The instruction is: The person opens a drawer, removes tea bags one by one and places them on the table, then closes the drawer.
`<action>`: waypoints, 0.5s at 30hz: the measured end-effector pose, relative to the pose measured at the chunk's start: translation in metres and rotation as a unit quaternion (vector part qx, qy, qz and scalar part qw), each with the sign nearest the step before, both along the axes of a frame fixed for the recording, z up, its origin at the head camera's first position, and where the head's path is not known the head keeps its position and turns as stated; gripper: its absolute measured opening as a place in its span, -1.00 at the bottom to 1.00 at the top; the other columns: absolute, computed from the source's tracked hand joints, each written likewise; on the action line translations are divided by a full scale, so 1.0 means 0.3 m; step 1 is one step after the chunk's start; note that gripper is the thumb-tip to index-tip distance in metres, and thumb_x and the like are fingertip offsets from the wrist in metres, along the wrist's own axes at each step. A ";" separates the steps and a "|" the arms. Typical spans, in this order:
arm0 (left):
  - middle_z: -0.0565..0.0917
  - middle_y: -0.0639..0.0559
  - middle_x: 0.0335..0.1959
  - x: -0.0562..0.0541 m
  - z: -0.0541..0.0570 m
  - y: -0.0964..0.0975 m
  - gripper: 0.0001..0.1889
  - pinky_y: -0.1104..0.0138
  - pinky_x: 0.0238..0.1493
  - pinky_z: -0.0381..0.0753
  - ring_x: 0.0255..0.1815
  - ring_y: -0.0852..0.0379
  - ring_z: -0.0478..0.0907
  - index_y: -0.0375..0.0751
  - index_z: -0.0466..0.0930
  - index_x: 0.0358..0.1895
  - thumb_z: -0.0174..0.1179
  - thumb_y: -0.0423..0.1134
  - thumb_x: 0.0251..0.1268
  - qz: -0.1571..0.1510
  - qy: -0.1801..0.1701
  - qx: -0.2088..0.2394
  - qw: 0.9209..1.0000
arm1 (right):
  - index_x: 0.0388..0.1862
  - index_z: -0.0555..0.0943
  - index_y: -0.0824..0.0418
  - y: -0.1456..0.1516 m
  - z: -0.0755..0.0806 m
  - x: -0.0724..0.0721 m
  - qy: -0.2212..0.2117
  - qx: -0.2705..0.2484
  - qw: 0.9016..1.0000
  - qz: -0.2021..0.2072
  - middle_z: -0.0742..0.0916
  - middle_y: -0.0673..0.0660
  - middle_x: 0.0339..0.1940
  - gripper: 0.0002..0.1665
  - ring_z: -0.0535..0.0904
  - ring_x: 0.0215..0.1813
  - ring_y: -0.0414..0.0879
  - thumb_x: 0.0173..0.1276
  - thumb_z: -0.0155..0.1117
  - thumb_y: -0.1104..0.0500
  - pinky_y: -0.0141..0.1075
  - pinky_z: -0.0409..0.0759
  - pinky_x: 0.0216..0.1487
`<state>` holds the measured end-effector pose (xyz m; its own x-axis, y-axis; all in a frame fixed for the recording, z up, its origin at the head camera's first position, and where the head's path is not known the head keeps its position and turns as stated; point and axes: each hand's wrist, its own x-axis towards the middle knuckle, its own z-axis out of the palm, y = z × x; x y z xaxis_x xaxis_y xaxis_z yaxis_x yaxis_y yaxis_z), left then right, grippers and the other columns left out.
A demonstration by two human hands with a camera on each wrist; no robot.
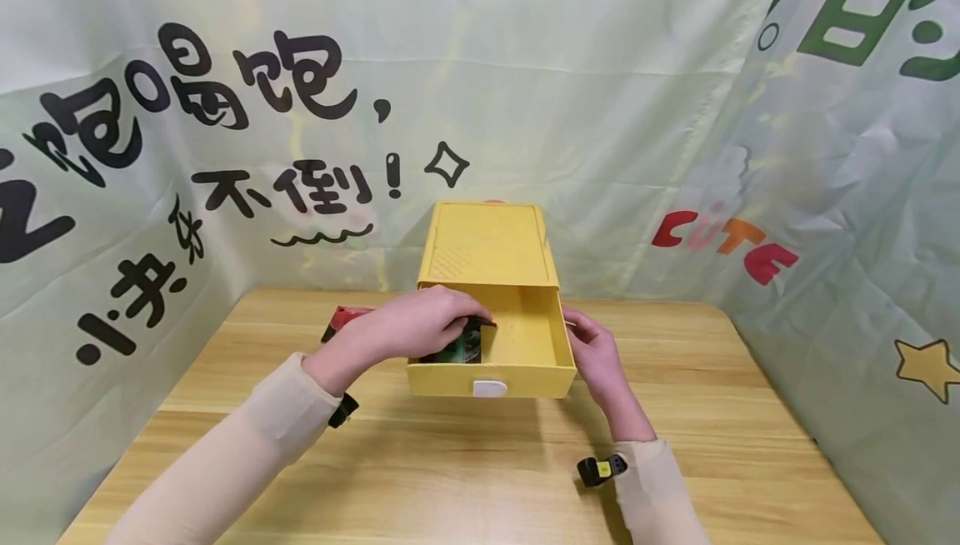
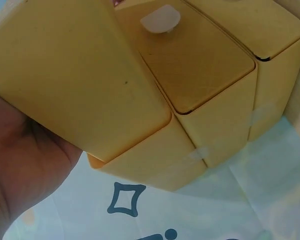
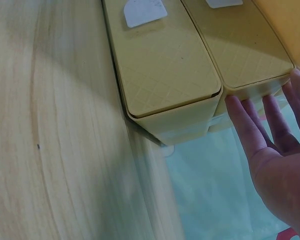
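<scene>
A yellow drawer unit (image 1: pixel 487 241) stands at the back of the table, its top drawer (image 1: pixel 525 381) pulled out. My left hand (image 1: pixel 420 320) reaches over the drawer's left wall. Its thumb and fingers pinch a dark green packet (image 1: pixel 467 349) inside, at the left part of the drawer. In the left wrist view, the drawer wall (image 2: pixel 80 75) hides these fingers. My right hand (image 1: pixel 596 353) is at the drawer's right side. The right wrist view shows its fingers (image 3: pixel 250 120) extended, fingertips at the side of the unit below the pulled-out drawer.
Two closed lower drawers (image 3: pixel 165 60) with white pull tabs sit beneath the open one. A red and black packet (image 1: pixel 343 317) lies left of the unit, partly behind my left arm. Printed cloth (image 1: pixel 600 153) hangs behind the wooden table (image 1: pixel 465 462).
</scene>
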<state>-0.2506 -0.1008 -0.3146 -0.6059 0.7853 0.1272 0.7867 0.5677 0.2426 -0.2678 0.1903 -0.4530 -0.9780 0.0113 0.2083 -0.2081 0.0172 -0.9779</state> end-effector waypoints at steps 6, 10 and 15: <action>0.73 0.05 0.17 0.004 -0.012 -0.011 -0.64 0.20 0.21 0.64 0.18 0.13 0.66 -0.14 0.68 0.23 0.04 -0.46 0.53 0.003 0.003 0.025 1.000 | 0.32 0.56 0.47 -0.003 -0.001 0.002 -0.009 0.002 1.000 -0.003 0.77 -0.05 -0.10 -0.57 0.69 -0.09 -0.22 0.53 0.23 0.37 -0.37 0.70 -0.08; 0.72 0.08 0.16 0.009 -0.012 -0.017 -0.63 0.22 0.21 0.64 0.16 0.15 0.66 -0.11 0.68 0.22 0.05 -0.46 0.51 0.006 0.003 0.042 0.999 | 0.31 0.56 0.48 -0.004 0.000 0.002 -0.011 0.001 1.000 -0.007 0.77 -0.02 -0.07 -0.58 0.69 -0.09 -0.24 0.53 0.22 0.37 -0.38 0.70 -0.08; 0.72 0.10 0.14 0.016 -0.015 -0.029 -0.62 0.23 0.17 0.64 0.12 0.17 0.66 -0.10 0.68 0.22 0.06 -0.48 0.49 0.006 0.000 0.079 0.997 | 0.31 0.55 0.50 -0.004 0.004 0.000 -0.011 -0.004 1.000 -0.006 0.77 0.04 -0.04 -0.58 0.68 -0.08 -0.24 0.54 0.22 0.38 -0.39 0.69 -0.06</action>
<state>-0.2457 -0.1095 -0.3193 -0.6157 0.7477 0.2489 0.7798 0.5325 0.3292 -0.2677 0.1890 -0.4519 -0.9820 0.0239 0.1873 -0.1871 0.0118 -0.9823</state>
